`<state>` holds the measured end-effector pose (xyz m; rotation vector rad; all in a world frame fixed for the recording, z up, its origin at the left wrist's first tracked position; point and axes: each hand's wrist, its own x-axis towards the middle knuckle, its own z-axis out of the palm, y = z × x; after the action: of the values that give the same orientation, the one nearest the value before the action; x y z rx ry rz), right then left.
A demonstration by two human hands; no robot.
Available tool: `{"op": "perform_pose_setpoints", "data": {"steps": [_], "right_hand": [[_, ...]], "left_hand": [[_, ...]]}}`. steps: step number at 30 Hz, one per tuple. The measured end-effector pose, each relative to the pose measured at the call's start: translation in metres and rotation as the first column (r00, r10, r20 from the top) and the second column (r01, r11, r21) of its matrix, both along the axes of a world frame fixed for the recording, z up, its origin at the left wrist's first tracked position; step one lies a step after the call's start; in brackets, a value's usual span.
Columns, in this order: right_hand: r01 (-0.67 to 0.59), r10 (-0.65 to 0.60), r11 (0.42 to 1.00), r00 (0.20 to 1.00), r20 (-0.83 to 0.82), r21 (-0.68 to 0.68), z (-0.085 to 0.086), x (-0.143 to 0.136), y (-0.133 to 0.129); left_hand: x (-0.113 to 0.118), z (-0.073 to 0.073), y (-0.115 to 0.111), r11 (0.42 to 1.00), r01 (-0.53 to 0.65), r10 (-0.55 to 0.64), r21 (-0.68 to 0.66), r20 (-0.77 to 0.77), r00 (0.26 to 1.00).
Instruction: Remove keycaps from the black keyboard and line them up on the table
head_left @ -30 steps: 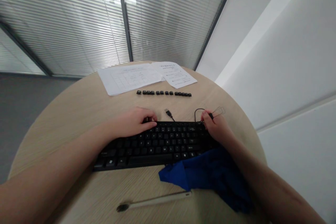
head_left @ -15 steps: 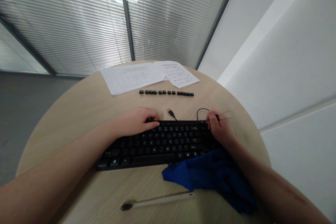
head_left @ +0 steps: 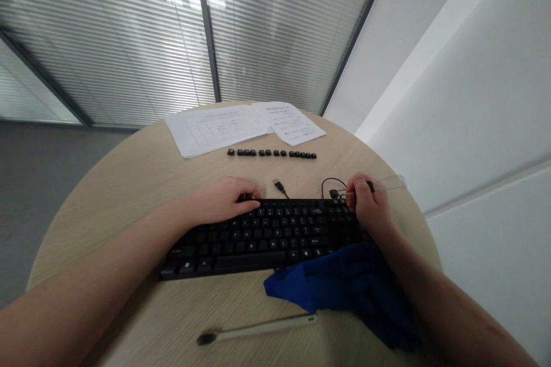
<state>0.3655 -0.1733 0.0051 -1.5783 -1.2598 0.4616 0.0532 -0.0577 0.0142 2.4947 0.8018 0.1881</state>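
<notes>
Keycap lifted, left of right grip

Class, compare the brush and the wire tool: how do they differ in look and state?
The brush lies on the table; the wire tool is held in the right hand. The brush has a pale handle with dark bristles; the wire tool shows thin wire and a small black part. Both are long and slim.

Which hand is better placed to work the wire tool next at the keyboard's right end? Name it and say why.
The right hand, I'd judge: it grips the wire tool near the right end of the keyboard. The left hand is at the keyboard's far edge, farther left, perhaps steadying it.
</notes>
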Motion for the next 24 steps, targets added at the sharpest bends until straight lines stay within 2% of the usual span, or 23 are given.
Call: {"op": "perform_pose_setpoints", "data": {"steps": [7, 16, 20, 24], "right_hand": [[-0.089, 0.089, 0.996, 0.996, -0.009, 0.012, 0.004, 0.005, -0.001], [-0.113, 0.113, 0.993, 0.993, -0.024, -0.032, -0.011, 0.033, 0.021], [-0.129, 0.127, 0.978, 0.992, -0.017, -0.167, -0.004, 0.040, 0.045], [-0.124, 0.129, 0.949, 0.992, -0.001, -0.290, 0.009, 0.041, 0.086]], "left_hand": [[0.000, 0.004, -0.002, 1.000, 0.001, -0.001, 0.006, -0.015, 1.000], [-0.003, -0.001, 0.001, 1.000, -0.002, 0.002, 0.014, -0.005, 1.000], [-0.003, 0.000, 0.000, 1.000, -0.009, 0.009, 0.011, -0.019, 1.000], [-0.003, 0.002, -0.002, 1.000, -0.005, 0.005, -0.002, -0.017, 1.000]]}}
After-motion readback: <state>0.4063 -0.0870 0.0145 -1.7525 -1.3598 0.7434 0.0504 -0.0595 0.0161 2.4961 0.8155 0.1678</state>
